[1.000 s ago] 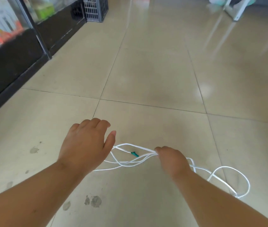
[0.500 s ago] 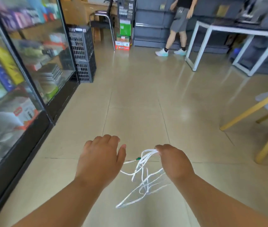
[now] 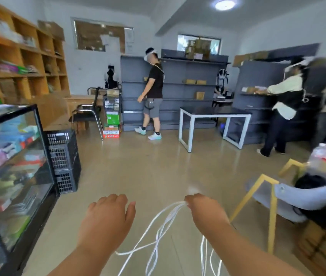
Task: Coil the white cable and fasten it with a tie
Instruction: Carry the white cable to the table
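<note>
Nearest, low in view: left hand point(image 3: 108, 218) palm down, fingers point(image 3: 116, 199) relaxed and lying close together, holding nothing, apart from the cable. Beside it, right hand point(image 3: 204, 208) with fingers point(image 3: 190, 202) curled and pinching a bunch of strands of the white cable point(image 3: 158, 232). Cable hanging from that pinch in several loose, uncoiled strands, crossing one another between the two forearms and running out at the bottom edge; contact with the floor point(image 3: 158, 172) not determinable.

At left, glass display case point(image 3: 14, 156) with blurred coloured goods inside; stacked black crates point(image 3: 64, 160) just beside it. At right, grey chair point(image 3: 289, 198) on yellow legs.

Further off, white-framed table point(image 3: 214, 114) before grey shelving point(image 3: 178, 86). One person in a black shirt point(image 3: 154, 92) standing at the shelving; another in a pale top point(image 3: 283, 108) reaching to shelving at right. Wooden shelves point(image 3: 28, 56) along the left wall.
</note>
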The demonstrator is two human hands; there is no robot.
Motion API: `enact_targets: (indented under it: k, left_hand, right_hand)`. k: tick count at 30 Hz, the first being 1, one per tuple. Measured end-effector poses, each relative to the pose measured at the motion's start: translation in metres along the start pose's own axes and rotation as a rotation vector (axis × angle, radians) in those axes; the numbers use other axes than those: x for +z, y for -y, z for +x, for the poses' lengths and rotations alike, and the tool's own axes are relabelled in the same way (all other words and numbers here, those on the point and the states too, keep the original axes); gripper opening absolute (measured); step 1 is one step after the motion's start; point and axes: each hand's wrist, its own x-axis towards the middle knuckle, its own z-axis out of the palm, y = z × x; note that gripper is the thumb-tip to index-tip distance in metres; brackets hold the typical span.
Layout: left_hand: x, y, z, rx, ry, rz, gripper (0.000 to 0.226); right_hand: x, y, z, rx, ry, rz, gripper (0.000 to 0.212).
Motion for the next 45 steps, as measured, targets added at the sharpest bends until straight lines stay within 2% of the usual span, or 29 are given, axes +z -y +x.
enact_targets:
  k: [7, 10, 13, 15, 18, 22, 32, 37, 45]
  left_hand:
    - [0.025, -0.042, 0.083, 0.015, -0.054, 0.138, 0.041]
    - [0.033, -0.067, 0.118, -0.024, 0.046, 0.122, 0.038]
    - [0.046, -0.092, 0.153, -0.062, 0.019, 0.102, 0.03]
    - [0.058, -0.107, 0.176, -0.058, 0.073, 0.12, 0.026]
    - [0.08, -0.122, 0.202, -0.04, 0.043, 0.141, 0.02]
    - [0.097, -0.141, 0.237, -0.058, 0.0, 0.116, 0.031]
    - [0.181, -0.16, 0.373, 0.044, 0.036, 0.118, 0.038]
    - [0.24, -0.17, 0.468, 0.122, 0.006, 0.072, 0.036]
    - [0.322, -0.183, 0.623, 0.203, 0.028, 0.0, 0.035]
  right_hand:
    - [-0.029, -0.073, 0.052, 0.031, -0.011, -0.008, 0.027]
    - [-0.032, -0.105, 0.08, 0.024, 0.009, 0.001, 0.026]
    - [-0.037, -0.133, 0.107, 0.026, 0.017, -0.003, 0.021]
    - [-0.043, -0.149, 0.126, 0.038, 0.014, -0.006, 0.023]
    - [-0.052, -0.171, 0.152, 0.068, -0.014, 0.003, 0.031]
    - [-0.059, -0.199, 0.185, 0.08, -0.036, 0.008, 0.024]
    - [-0.054, -0.259, 0.3, 0.171, -0.076, -0.019, 0.03]
    - [-0.043, -0.299, 0.385, 0.225, -0.064, -0.03, 0.035]
    - [-0.041, -0.362, 0.522, 0.319, -0.048, -0.055, 0.03]
